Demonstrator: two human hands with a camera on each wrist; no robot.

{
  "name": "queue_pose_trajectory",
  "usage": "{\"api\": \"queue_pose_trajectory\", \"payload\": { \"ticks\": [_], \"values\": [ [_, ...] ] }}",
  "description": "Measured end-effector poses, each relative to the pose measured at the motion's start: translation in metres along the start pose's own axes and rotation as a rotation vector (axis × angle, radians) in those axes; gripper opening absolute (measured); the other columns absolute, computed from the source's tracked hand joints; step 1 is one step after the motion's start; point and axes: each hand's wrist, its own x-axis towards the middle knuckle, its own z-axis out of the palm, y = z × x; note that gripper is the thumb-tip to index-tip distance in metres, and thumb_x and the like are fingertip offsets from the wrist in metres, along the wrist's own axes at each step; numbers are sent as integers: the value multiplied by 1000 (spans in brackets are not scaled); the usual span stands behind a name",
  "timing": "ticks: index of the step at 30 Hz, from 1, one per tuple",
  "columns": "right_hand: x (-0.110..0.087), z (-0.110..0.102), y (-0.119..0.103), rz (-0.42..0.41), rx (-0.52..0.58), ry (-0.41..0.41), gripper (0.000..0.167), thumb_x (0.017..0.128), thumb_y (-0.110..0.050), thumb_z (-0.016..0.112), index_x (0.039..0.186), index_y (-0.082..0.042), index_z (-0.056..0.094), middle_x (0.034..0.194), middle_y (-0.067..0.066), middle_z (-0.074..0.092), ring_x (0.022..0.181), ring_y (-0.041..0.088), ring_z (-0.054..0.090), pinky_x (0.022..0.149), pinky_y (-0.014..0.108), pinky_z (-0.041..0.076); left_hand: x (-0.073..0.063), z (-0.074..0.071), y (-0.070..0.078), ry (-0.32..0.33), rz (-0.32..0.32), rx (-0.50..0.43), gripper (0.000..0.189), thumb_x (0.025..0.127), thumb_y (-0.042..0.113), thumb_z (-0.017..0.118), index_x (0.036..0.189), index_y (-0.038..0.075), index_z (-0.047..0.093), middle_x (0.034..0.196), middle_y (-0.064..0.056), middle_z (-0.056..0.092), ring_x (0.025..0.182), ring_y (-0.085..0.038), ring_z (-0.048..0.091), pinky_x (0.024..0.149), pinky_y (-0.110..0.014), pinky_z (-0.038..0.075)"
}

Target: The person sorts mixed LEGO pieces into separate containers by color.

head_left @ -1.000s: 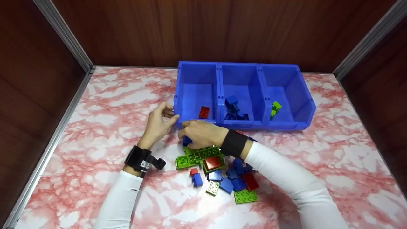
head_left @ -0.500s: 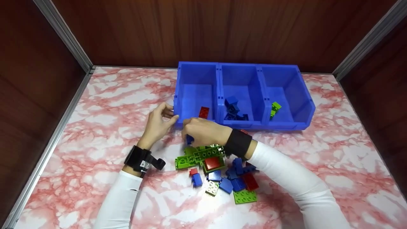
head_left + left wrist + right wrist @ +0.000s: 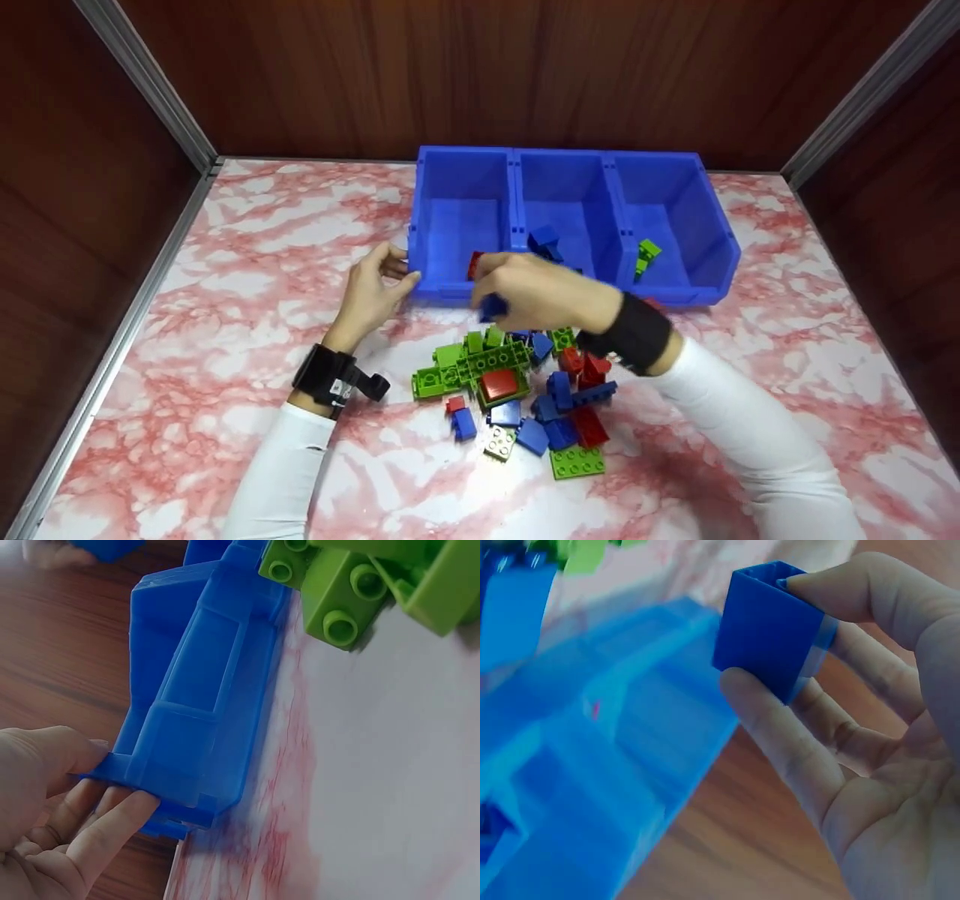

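Note:
My right hand [image 3: 547, 292] pinches a blue toy building brick [image 3: 761, 634] between thumb and fingertips, its hollow side turned up in the right wrist view. In the head view, this hand and brick overlap the front edge of the three-part blue bin [image 3: 442, 294]. At the bin's left front corner, my left hand [image 3: 373, 292] grips the wall, thumb on one side and fingers on the other. A red brick [image 3: 473, 267], partly covered by the right hand, lies in the left compartment. Blue bricks [image 3: 545, 241] are in the middle one, green bricks [image 3: 646, 256] in the right.
In front of the bin, a loose pile mixes green bricks [image 3: 435, 381], red bricks [image 3: 589, 427] and blue bricks [image 3: 534, 436] on the marbled tabletop [image 3: 262, 247]. A flat green brick [image 3: 577, 463] lies nearest the front. Dark wood panels [image 3: 480, 75] enclose the table.
My right hand has moved right and slightly up along the bin's front with the blue brick, uncovering more of the pile. The left hand has stayed on the bin's corner.

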Motion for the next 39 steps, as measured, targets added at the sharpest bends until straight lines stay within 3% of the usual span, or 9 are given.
{"api": "queue_pose_trajectory", "payload": {
  "ticks": [9, 17, 26, 35, 39],
  "values": [
    [-34, -30, 35, 80, -41, 116, 29, 80, -1, 81, 109, -6, 81, 111, 13, 71, 98, 25, 72, 82, 39, 65, 0, 0, 0, -1, -10, -3, 27, 93, 4, 76, 116, -1, 62, 110, -22, 73, 101, -34, 70, 97, -47, 61],
    [-41, -42, 70, 205, -25, 156, 29, 83, -7, 85, 112, -7, 81, 121, 14, 71, 86, 24, 69, 72, 37, 60, 0, 0, -1, 9, 3, 36, 26, 93, 7, 77, 114, 0, 62, 109, -21, 74, 101, -33, 71, 94, -45, 61],
    [-21, -15, 107, 285, -8, 112, 35, 81, -6, 86, 115, -4, 79, 124, 18, 74, 107, 34, 71, 87, 47, 64, -1, 0, -1, -2, -17, 23, 26, 93, 5, 76, 115, 1, 62, 109, -20, 74, 100, -32, 71, 94, -43, 61],
    [-8, 6, 122, 344, 52, 34, 37, 83, -4, 84, 120, -1, 76, 116, 18, 78, 98, 32, 78, 84, 43, 67, -1, 2, -2, -1, -21, 15, 26, 93, 6, 76, 115, 3, 62, 110, -19, 74, 101, -30, 71, 95, -43, 61],
    [-7, 10, 124, 349, 35, 35, 38, 86, -9, 84, 121, -1, 71, 114, 18, 76, 99, 33, 75, 85, 46, 66, 0, 1, -1, 1, -17, 7, 25, 93, 5, 76, 114, 2, 62, 109, -19, 74, 100, -31, 71, 95, -44, 61]
  ]
}}
